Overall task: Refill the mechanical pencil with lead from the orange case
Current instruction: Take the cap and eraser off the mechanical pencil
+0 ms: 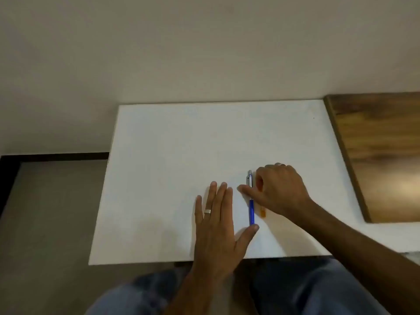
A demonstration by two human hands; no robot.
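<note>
Fingers of the right hand (280, 189) are curled over the mechanical pencil (251, 198) and orange case (263, 212); a closed grip cannot be confirmed. Left hand (216, 221) is spread flat beside them. Pickup seems underway; the pencil must be lifted next.

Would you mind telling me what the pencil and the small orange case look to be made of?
Pencil: glossy blue barrel, probably plastic; the upper part is silvery and shiny, metal or chromed plastic. Orange case: looks like translucent plastic, mostly hidden under the right hand.

Plain room, white desk (181, 155), bare wall (159, 53) (likely home), wooden board (381, 155)
</note>
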